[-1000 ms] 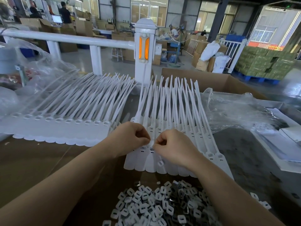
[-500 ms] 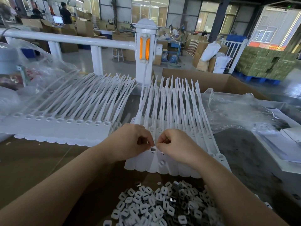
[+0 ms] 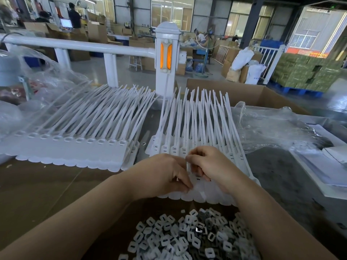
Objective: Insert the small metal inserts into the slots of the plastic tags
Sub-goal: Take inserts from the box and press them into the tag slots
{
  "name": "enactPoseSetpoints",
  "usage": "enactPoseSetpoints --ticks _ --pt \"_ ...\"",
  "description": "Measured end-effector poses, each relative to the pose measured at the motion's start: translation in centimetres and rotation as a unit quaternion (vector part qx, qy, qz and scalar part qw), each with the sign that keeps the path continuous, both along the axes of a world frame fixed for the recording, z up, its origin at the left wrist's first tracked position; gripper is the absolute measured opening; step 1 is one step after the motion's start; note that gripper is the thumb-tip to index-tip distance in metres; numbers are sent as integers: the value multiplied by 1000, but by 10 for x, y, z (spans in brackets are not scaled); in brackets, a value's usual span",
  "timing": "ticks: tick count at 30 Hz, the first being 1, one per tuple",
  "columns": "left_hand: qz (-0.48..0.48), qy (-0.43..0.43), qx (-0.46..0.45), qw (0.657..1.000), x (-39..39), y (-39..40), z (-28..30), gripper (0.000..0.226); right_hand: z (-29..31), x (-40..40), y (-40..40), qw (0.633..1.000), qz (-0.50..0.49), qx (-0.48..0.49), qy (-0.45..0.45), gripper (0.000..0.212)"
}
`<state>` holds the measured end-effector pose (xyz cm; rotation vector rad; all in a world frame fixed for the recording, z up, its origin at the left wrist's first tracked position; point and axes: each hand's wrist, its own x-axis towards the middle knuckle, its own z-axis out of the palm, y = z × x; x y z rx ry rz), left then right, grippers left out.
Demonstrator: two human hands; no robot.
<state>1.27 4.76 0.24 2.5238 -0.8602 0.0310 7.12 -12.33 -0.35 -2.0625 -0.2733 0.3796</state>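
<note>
A worker's two bare hands meet over a fanned row of white plastic tags (image 3: 199, 128) lying on the brown counter (image 3: 37, 184). The left hand (image 3: 165, 175) has its fingers curled, fingertips pressed down on the flat heads of the tags; whether its grip holds an insert cannot be told. The right hand (image 3: 208, 164), just beside it and almost touching, curls its fingers and thumb in a pinch over a tag head, and what that grip encloses is hidden by the fingers. Dark slots show in the tag heads just beyond and just below the two grips. Nearer the worker than the grips, between the forearms, lies a loose heap of small inserts (image 3: 187, 239), white and grey with a few bright metal ones. To the left of the grips a second stack of tags (image 3: 78, 145) lies on the counter, its strips slanting away. To the right of the grips is crumpled clear plastic sheeting (image 3: 272, 126), and beyond it an open cardboard box (image 3: 249, 92).
</note>
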Motion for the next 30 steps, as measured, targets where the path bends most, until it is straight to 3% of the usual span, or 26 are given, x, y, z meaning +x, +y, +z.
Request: enactPoseSetpoints --ticks 3,6,10,14,19,24,27,30 --pt "19 6 2 1000 1 -2 -3 10 0 0 0 1000 -1 -3 -4 11" --pt "83 16 -50 995 3 -1 -9 8 1 0 -1 1000 9 5 0 10" --pt "203 -94 -160 962 8 3 -13 9 4 -1 -3 999 37 32 18 15" --pt "177 -194 -133 956 8 6 -13 10 4 -1 -5 997 45 59 31 13" --pt "156 -234 -149 948 6 4 -12 12 6 0 -7 990 36 121 63 8" --pt "138 -266 -134 945 7 2 -13 12 8 1 -6 991 22 116 70 11" --pt "174 -162 -203 950 8 0 -11 13 6 1 -4 993 4 100 64 10" --pt "253 63 -352 899 12 1 -6 8 6 1 -3 995 -3 88 53 10"
